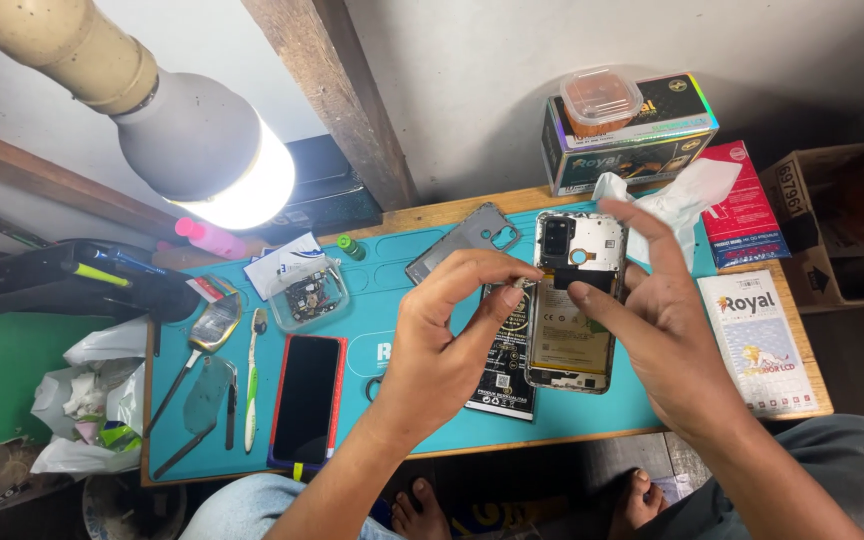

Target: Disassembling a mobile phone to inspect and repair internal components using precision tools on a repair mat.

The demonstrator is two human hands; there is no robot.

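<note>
- The opened phone (574,310) lies on its face on the teal work mat (382,270), a little right of the middle, with its back cover removed — so the battery and the upper board are exposed to the lamp light.
- The left hand (442,340) comes from below and hovers just left of the phone. Its thumb and forefinger are pinched together on a very small part (518,284); I cannot tell what the part is. The other fingers are curled loosely.
- The right hand (652,320) is over the right edge of the phone. The fingers are spread and half bent, the thumb points to the phone's middle. It seems to steady the phone, but whether it really touches it I cannot tell; it grasps nothing visible.
- The grey back cover (464,240) lies just beside the phone, up and to the left, put aside but near.
- A flat black pack with labels (504,375) lies under the left hand, touching the phone's left side.
- Further left a second phone (306,398) with dark screen lies flat, and a clear small box (308,296) keeps loose parts together.
- At the mat's left edge lie the tools — a toothbrush (251,380) and metal scrapers (197,375).
- The lamp bulb (202,150) hangs close above the table.
</note>
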